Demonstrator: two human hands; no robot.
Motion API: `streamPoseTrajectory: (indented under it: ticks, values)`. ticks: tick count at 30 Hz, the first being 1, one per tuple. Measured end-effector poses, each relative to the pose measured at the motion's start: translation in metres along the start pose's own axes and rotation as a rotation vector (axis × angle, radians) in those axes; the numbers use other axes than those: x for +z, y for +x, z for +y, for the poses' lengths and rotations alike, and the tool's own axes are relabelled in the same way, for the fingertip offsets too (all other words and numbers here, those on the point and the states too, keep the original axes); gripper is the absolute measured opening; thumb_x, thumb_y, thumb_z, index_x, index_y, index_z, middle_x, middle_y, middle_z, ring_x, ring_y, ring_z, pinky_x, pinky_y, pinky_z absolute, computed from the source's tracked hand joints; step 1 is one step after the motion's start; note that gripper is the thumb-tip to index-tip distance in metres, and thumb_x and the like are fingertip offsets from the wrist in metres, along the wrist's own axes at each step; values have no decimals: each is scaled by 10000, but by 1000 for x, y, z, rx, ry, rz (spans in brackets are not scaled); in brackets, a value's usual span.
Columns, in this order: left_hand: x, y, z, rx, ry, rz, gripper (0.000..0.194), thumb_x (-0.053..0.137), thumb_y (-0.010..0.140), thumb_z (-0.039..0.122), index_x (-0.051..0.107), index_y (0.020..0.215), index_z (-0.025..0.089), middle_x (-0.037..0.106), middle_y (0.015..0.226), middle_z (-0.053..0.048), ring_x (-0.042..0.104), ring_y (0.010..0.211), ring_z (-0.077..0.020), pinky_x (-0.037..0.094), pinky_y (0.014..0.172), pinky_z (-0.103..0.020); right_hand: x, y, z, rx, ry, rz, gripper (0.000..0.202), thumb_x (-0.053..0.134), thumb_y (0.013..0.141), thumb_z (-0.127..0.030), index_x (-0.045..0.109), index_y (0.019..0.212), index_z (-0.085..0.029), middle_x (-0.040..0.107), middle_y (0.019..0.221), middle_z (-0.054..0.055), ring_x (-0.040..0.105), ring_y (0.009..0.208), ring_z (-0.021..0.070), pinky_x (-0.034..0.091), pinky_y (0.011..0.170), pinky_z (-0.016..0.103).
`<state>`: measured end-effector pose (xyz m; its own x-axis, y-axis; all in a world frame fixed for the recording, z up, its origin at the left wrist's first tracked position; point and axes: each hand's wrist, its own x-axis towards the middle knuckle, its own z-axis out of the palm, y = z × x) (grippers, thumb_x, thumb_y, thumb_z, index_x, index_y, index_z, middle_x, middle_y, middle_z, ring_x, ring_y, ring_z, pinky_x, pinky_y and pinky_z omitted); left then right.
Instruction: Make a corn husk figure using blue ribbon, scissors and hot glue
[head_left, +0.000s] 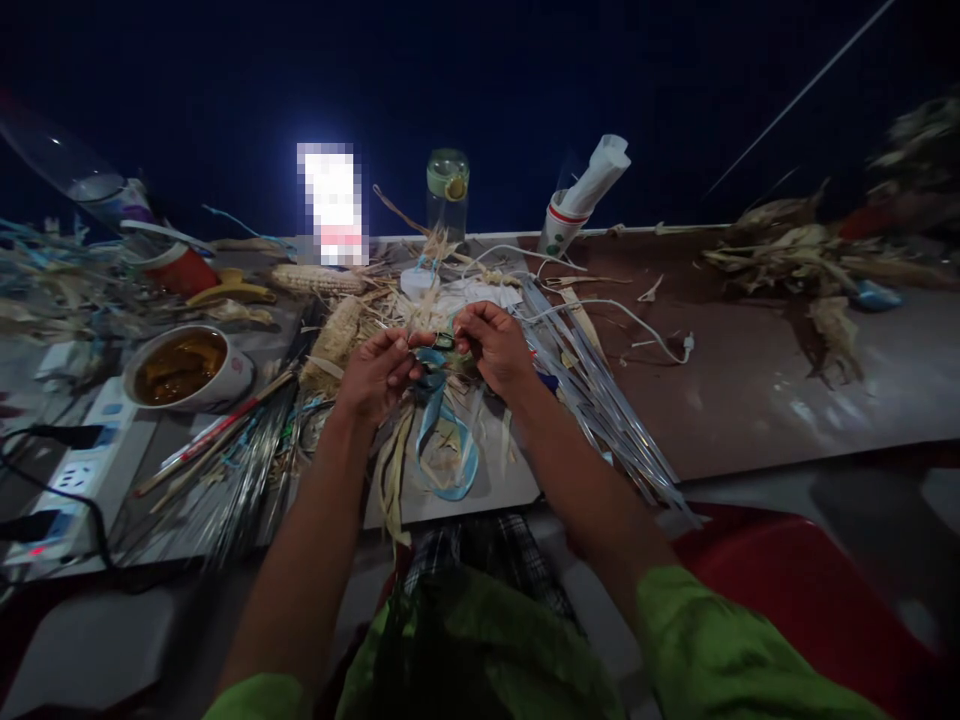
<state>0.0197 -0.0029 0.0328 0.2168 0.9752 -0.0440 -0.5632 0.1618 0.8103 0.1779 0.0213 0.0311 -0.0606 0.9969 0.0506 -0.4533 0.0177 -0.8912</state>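
Over the near middle of the table, my left hand (384, 375) and my right hand (495, 345) meet with fingers pinched. Between their fingertips is a small dark green looped piece (444, 342); its exact kind is too small to make out. Just below it, a light blue ribbon (469, 465) hangs or lies in a loop, and dry corn husk strips (391, 480) trail beside it over the table edge. Stripped corn cobs (341, 325) lie left of my left hand. A bundle of clear thin rods (607, 400) runs beside my right wrist.
At left stand a bowl of brown liquid (184, 365) and a power strip (79, 480) with black plugs. A lit screen (330, 200), a bottle (448, 195) and a paper cup (561, 225) line the back. A white cable (645, 325) and husks (780, 240) lie right.
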Motion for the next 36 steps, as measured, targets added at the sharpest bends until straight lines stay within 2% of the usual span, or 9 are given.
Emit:
streamPoseTrajectory:
  ticks: [4,8,11,13,19,25,31,36]
  values:
    - [-3,8,-7,23,58,150,163,695,681,190,553,749,147,698,837,-28,333,365,14,439,479,-176,5,-4,2,-52,-126,-11,185,646,696,-335,529,727,-195,501,637,-57,425,536,50,373,538,198]
    - [0,9,-12,62,87,213,168,696,674,204,556,745,144,663,731,7,359,365,5,441,470,-180,7,-5,7,-165,-251,-62,168,667,674,-324,567,698,-191,487,764,-27,451,694,80,402,665,224]
    - [5,8,-13,60,100,213,169,702,665,211,567,739,143,584,605,50,375,362,-2,438,458,-173,9,-5,11,-202,-324,-116,145,664,681,-317,592,681,-192,483,772,-11,470,795,112,401,759,254]
    - [8,7,-13,38,105,208,177,711,653,214,571,734,144,532,539,66,378,356,-8,423,438,-163,10,-5,13,-208,-347,-106,130,661,685,-307,598,678,-194,477,767,-12,472,811,117,395,792,265]
    - [10,5,-15,-15,141,205,202,725,640,250,586,749,151,442,423,86,387,345,-27,389,406,-152,13,-5,21,-287,-308,-25,81,667,679,-255,618,684,-191,463,779,-14,468,778,104,394,742,247]
    - [12,5,-18,30,115,168,217,735,628,254,598,759,147,544,570,68,332,350,5,454,478,-186,13,-4,24,-304,-349,44,84,657,695,-273,618,703,-198,465,802,-7,470,777,112,401,716,254]
    - [12,5,-21,35,114,141,183,704,664,241,596,782,152,559,620,56,332,354,1,438,463,-194,13,-4,23,-322,-437,99,79,639,703,-271,611,713,-198,478,797,-4,472,792,117,390,760,263]
    - [13,5,-23,73,172,133,191,702,670,255,619,806,151,568,641,41,377,372,-10,407,429,-185,13,-5,24,-339,-396,94,90,629,717,-281,599,718,-196,489,802,-4,483,783,116,391,743,261]
